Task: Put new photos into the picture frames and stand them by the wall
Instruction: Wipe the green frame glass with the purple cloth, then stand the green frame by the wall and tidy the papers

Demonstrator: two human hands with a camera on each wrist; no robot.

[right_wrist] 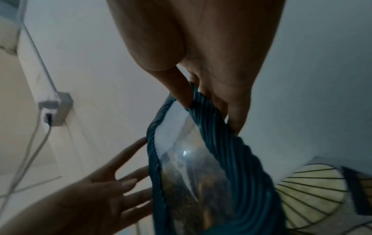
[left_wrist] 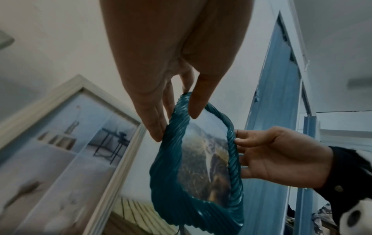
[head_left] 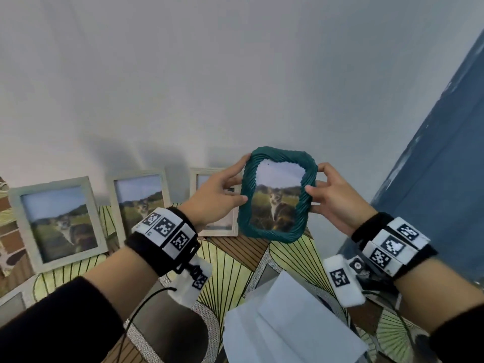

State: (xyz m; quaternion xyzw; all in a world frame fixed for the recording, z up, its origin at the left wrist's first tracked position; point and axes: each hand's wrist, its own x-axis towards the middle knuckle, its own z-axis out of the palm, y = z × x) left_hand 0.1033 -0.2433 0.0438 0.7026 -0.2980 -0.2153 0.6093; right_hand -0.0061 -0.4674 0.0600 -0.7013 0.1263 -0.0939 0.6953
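I hold the teal frame (head_left: pixel 277 196) upright in the air in front of the wall (head_left: pixel 235 74), my left hand (head_left: pixel 213 196) pinching its left edge, thumb on the front and fingers behind, my right hand (head_left: pixel 334 197) gripping its right edge the same way. A cat photo (head_left: pixel 276 203) sits inside it (glass facing me). To the frame's left, three pale wooden frames (head_left: pixel 59 218) lean against the wall. Below it, white paper sheets (head_left: pixel 288 318) lie on the patterned tablecloth (head_left: pixel 235 263).
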